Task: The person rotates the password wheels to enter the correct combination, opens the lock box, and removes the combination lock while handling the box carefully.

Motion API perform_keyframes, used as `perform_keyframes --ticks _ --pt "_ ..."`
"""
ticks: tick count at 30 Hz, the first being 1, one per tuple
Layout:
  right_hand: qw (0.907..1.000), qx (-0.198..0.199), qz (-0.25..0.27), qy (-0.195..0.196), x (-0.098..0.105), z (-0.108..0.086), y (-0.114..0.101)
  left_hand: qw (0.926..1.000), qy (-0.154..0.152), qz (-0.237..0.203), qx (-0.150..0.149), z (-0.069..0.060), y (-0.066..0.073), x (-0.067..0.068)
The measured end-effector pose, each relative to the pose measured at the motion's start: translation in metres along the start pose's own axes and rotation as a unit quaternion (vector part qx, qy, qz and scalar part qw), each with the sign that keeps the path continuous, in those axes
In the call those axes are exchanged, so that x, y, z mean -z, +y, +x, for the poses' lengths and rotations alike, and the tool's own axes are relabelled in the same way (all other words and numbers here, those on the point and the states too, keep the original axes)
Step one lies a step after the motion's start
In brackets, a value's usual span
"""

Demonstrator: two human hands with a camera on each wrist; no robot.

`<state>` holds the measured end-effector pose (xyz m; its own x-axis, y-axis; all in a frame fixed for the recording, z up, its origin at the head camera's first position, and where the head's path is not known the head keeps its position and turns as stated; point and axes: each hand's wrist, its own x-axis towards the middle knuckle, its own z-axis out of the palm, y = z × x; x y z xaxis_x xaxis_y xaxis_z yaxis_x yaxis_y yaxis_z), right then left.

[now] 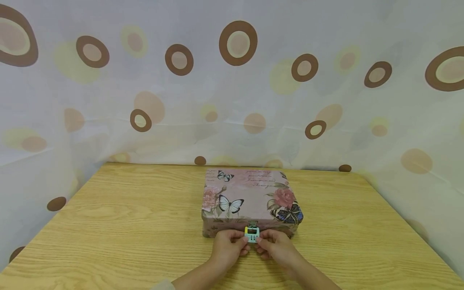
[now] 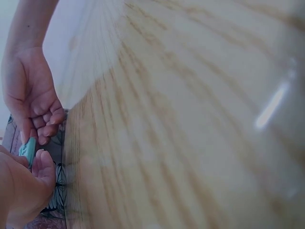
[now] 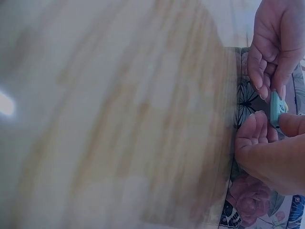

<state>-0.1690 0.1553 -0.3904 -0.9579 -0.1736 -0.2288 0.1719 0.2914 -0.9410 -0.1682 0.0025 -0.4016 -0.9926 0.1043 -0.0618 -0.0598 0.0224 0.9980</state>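
Note:
A small mint-green combination padlock (image 1: 252, 238) with a yellow corner is at the front clasp (image 1: 253, 223) of a pink box (image 1: 250, 201) printed with flowers and butterflies. The box's lid is down. From the left side, my left hand (image 1: 225, 246) pinches the padlock, thumb on its face. On the opposite side my right hand (image 1: 278, 246) also pinches it, with its thumb near the number dials. Both wrist views show the padlock (image 3: 275, 110) edge-on between the two hands. Whether the shackle is locked cannot be made out.
The box stands on a wood-grain table (image 1: 137, 225), toward the middle. Behind and at both sides hangs a pale curtain (image 1: 203, 92) with brown rings and beige dots. Light glares off the tabletop in the wrist views.

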Motion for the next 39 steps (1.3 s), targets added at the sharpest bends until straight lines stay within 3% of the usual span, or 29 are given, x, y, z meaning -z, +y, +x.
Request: perform_keyframes --ticks 16,28,39 --pt "0.9998 -0.009 -0.016 0.01 -0.0028 0.0025 0.0003 1.0 0.0 0.0 -0.006 -0.0012 0.001 -0.0004" --pt "0.999 -0.02 0.038 -0.006 0.0007 0.0002 -0.0001 0.9999 0.0 -0.004 -0.013 -0.0016 0.0014 0.0001" --pt "0.9992 -0.013 0.034 -0.016 0.0035 0.0012 0.0006 1.0 -0.003 -0.005 -0.006 -0.0011 0.0015 0.0002"
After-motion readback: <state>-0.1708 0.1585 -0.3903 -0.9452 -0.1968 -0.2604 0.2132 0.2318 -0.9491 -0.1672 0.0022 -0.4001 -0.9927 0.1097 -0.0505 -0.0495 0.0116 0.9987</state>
